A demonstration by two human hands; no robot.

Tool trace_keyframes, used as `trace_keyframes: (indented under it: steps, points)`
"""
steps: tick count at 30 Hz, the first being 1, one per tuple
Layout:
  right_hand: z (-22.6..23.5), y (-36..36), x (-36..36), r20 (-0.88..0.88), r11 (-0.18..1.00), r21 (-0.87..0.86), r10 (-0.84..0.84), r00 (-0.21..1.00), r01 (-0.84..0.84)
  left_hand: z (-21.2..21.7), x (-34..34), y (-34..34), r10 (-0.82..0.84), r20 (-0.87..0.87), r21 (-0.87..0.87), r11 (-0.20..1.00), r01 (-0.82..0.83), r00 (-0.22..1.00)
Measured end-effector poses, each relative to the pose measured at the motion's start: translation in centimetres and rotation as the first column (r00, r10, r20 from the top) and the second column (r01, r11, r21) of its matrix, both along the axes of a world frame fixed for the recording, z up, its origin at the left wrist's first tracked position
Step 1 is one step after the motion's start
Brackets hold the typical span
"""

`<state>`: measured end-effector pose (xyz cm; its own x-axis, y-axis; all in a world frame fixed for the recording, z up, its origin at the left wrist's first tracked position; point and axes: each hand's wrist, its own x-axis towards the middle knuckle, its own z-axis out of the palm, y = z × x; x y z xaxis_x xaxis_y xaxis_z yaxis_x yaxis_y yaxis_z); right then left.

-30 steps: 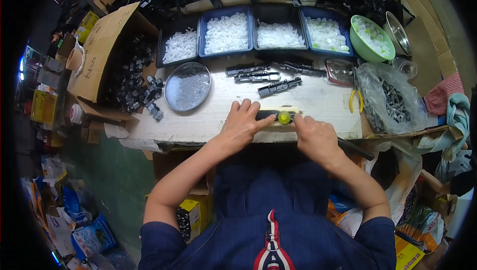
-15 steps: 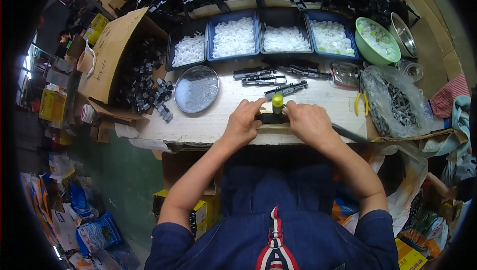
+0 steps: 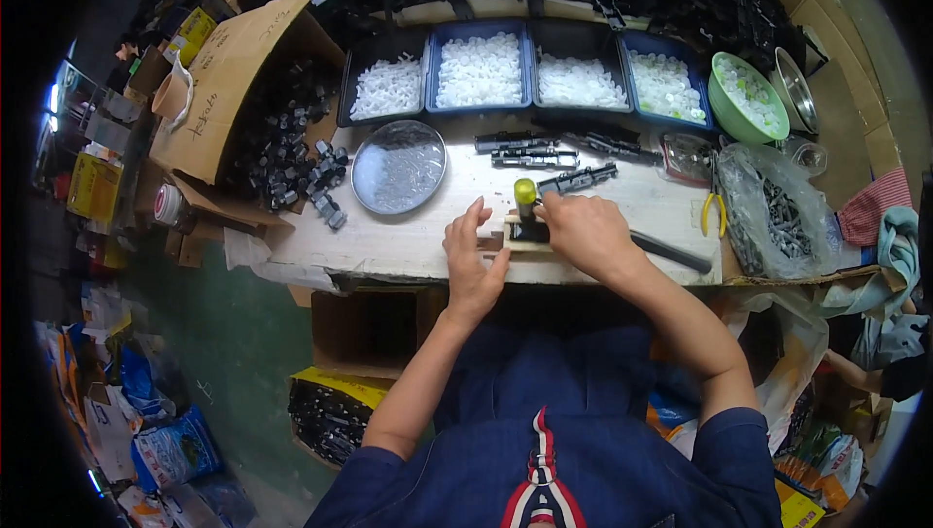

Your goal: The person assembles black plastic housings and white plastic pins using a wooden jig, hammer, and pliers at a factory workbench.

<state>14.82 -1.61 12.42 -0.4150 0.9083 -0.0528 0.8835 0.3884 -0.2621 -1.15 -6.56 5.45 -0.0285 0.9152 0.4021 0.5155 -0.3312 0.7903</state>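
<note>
- Right hand point(image 3: 581, 229) is down on the surface point(image 3: 428, 237), fingers curled over a small black part point(image 3: 530, 231) sitting on a pale wooden block point(image 3: 525, 241) near the front edge; whether they actually pinch the part is hidden under the knuckles.
- A yellow-green capped tool point(image 3: 525, 193) stands upright just at the right hand's fingertips, touching or all but touching the black part below it.
- Left hand point(image 3: 473, 256) lies just left of the block, fingers spread and loosely open, gripping nothing, fingertips resting on the surface beside the block.
- A long black bar point(image 3: 671, 251) runs out from under the right hand toward the right, flat on the surface.
- Behind the hands, several black assembled pieces point(image 3: 544, 154) lie in a loose row.
- To the left of them sits a round metal dish point(image 3: 398, 167) holding small clear bits.
- Along the back edge, four trays of white pieces point(image 3: 530, 71) stand side by side.
- Far right: a green bowl point(image 3: 746, 96) of small pale parts, yellow-handled pliers point(image 3: 711, 207) and a clear bag of dark screws point(image 3: 777, 212).
- Far left: an open cardboard box point(image 3: 228, 76) with black parts spilling out onto the surface.
</note>
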Motion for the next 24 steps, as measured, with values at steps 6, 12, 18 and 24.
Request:
trace_keyframes:
  steps: [6, 12, 18, 24]
  points:
    - [-1.0, -1.0, -0.2, -0.082, 0.997, 0.078, -0.022, 0.996, 0.028, 1.3, -0.3, 0.0, 0.006, 0.062, -0.091, 0.996, 0.0, 0.998]
    - [-2.0, -2.6, 5.8, -0.369, 0.888, 0.299, -0.229, 0.901, 0.348, 1.1, 2.2, 0.2, -0.088, -0.113, 0.029, 0.995, 0.091, 0.99]
    - [-6.3, -4.0, 13.4, -0.201, 0.812, 0.341, -0.429, 0.881, 0.474, 0.8, 5.4, 2.5, -0.321, -0.325, 0.033, 0.936, 0.35, 0.889]
    - [-6.0, -1.8, 18.4, -0.12, 0.578, 0.574, -0.641, 0.758, 0.58, 2.5, 4.7, 3.3, -0.278, 0.093, -0.011, 0.96, 0.28, 0.956]
